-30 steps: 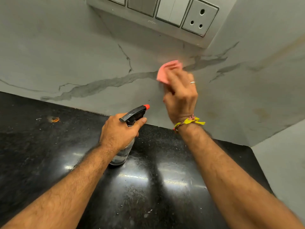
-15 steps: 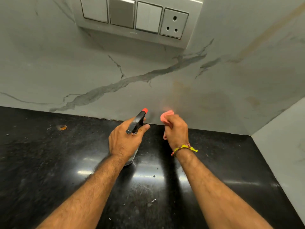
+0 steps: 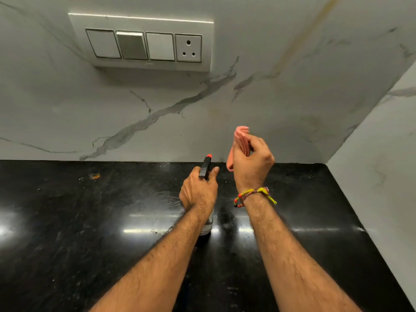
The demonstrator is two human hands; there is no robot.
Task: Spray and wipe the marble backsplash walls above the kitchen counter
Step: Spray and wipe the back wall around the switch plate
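Pink cloth (image 3: 239, 144) is folded up and squeezed in the right hand (image 3: 252, 164), which is lifted a little off the marble wall (image 3: 270, 104) in front of it. Just beside it, the left hand (image 3: 198, 191) is wrapped tight around the spray bottle (image 3: 206, 168), whose red tip points up at the wall. The bottle's clear bottom sits on the shiny black desk (image 3: 90, 221) under that hand. A switch plate (image 3: 144, 43) is high above the left hand.

Spray bottle (image 3: 206, 170) left of cloth (image 3: 239, 144)
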